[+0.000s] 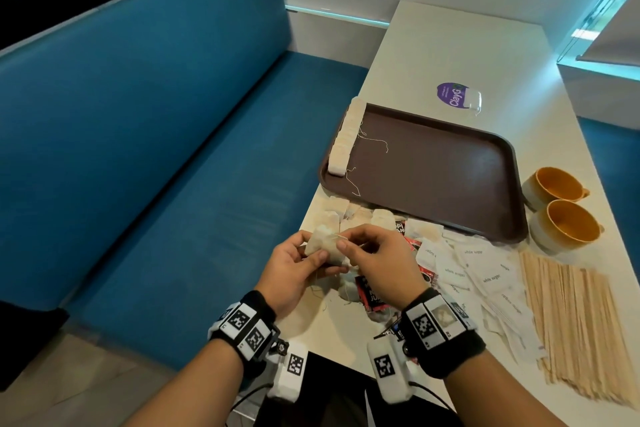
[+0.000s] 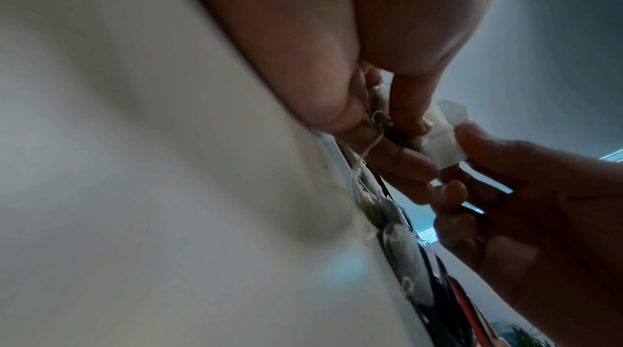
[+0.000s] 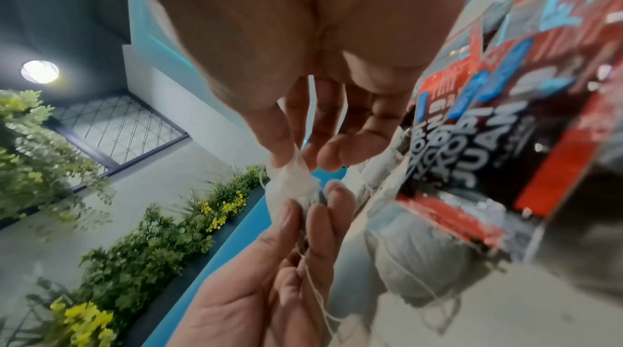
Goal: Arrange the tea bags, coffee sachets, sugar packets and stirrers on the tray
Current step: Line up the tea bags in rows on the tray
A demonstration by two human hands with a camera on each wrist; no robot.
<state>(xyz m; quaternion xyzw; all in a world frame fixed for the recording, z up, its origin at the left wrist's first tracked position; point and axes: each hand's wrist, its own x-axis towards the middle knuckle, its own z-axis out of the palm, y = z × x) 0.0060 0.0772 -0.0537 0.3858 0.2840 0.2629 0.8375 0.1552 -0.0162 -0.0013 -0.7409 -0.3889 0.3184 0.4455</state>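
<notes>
Holding one tea bag (image 1: 323,246) above the near table edge w/ both hands: we grip its body in the left hand (image 1: 294,267), thumb over the front, fingers curled behind. Right hand (image 1: 377,263) pinches the top corner/string btwn thumb and forefinger, other fingers loose. Probable reason: string needs freeing or straightening before the bag joins the row, so it lies flat.

Tray (image 1: 450,163), brown, sits further up the table (image 1: 433,55). Row of tea bags (image 1: 346,135) already packed on edge against its left rim; rim props them, strings trail onto the tray floor. Rest of tray bare, so approx. early in task.

Loose tea bags (image 1: 346,215) lie just off the tray's near-left corner. Coffee sachets (image 1: 372,295), red/black, partly under our right hand. Sugar packets (image 1: 485,274) in a white heap to the right; wooden stirrers (image 1: 575,322) fanned beside them. None of these on the tray yet.

Two cups (image 1: 561,211) stand at the tray's right, touching each other. Purple-lidded tub (image 1: 457,97) beyond the tray's far rim.
</notes>
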